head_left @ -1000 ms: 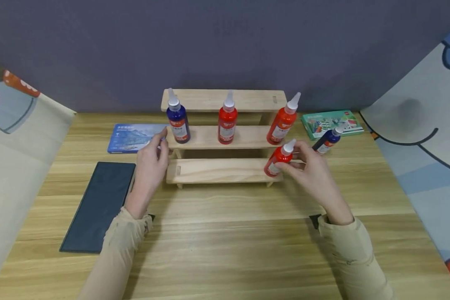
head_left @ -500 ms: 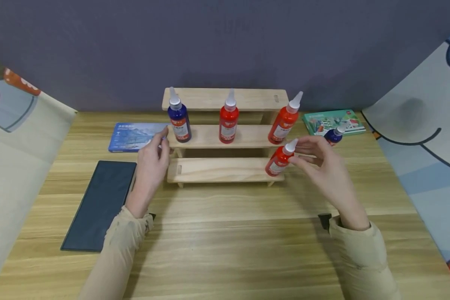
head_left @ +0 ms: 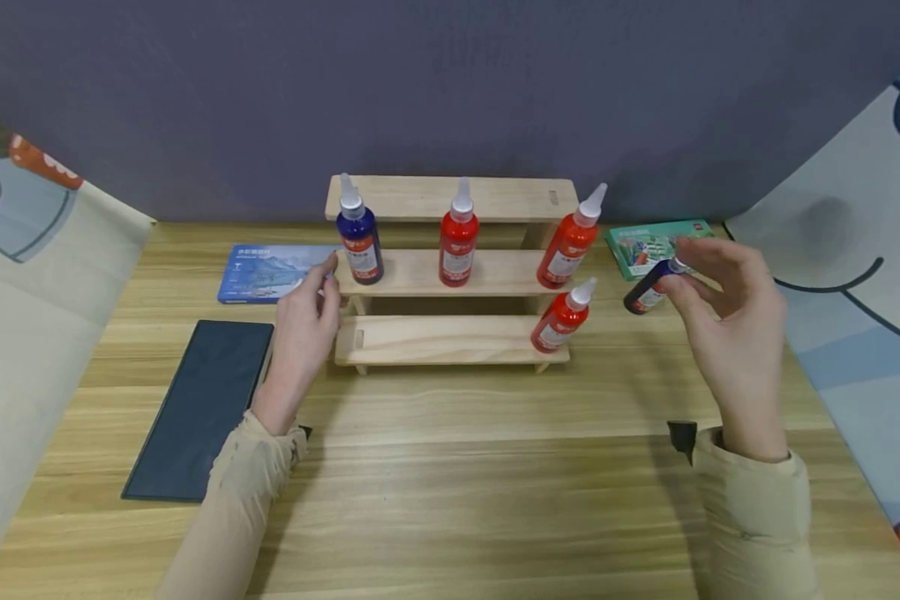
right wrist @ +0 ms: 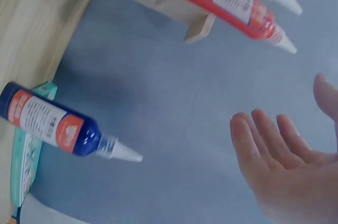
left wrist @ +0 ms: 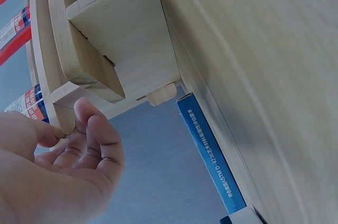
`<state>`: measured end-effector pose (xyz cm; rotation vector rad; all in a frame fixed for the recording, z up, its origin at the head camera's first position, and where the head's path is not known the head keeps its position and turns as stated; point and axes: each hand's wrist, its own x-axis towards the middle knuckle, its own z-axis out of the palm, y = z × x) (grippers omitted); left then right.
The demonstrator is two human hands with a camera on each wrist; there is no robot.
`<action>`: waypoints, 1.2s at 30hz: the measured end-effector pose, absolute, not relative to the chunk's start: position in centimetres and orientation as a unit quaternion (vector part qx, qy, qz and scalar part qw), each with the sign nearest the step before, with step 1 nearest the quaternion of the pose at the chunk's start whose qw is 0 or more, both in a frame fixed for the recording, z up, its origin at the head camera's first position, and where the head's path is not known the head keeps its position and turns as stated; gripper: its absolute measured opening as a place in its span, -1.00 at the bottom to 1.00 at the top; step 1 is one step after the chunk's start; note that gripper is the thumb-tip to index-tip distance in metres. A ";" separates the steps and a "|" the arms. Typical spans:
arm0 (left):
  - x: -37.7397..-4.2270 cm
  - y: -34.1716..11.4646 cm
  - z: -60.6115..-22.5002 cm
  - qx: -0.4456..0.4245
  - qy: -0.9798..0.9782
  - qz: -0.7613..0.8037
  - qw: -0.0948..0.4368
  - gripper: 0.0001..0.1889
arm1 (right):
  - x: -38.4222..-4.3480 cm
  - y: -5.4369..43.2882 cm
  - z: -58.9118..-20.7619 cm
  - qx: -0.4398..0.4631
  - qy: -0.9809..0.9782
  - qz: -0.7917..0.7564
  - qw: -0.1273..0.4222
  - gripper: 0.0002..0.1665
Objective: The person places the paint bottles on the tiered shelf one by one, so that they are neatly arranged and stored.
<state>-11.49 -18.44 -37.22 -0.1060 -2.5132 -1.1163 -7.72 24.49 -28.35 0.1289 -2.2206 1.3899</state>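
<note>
A three-step wooden display rack (head_left: 435,340) stands by the back wall. My left hand (head_left: 303,325) pinches the left end of its middle step between thumb and fingers, as the left wrist view shows. Along that step are a blue paint bottle (head_left: 360,246), a red paint bottle (head_left: 458,247) and a second red bottle (head_left: 567,247). Another red bottle (head_left: 560,321) is at the right end of the bottom step. My right hand (head_left: 742,333) has its fingers spread and holds nothing. In the right wrist view it is apart from the loose blue bottle (right wrist: 84,137) on the table.
Behind the loose bottle lies a green box (head_left: 630,242). A flat blue box (head_left: 270,275) is left of the rack, with a dark flat tablet-like panel (head_left: 198,408) in front of it. The dark back wall (head_left: 450,100) rises close behind the rack.
My right hand has let go of the red bottle on the bottom step and moved right, over by the loose blue bottle. My left hand has stayed at the rack.
</note>
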 end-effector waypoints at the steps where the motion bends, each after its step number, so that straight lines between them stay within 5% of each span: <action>1: -11.5 -18.4 -37.2 -0.038 -0.896 -0.398 0.193 -0.56 | -7.8 24.7 -28.4 0.038 -0.818 0.513 0.256 -0.46; 18: -11.4 -18.4 -37.0 -0.037 -0.896 -0.398 0.191 -0.55 | -10.1 28.0 -30.3 -0.077 -0.824 0.497 0.262 -0.40; 36: -11.4 -18.4 -37.0 -0.040 -0.895 -0.402 0.190 -0.56 | -11.6 29.7 -33.3 -0.107 -0.870 0.458 0.145 -0.11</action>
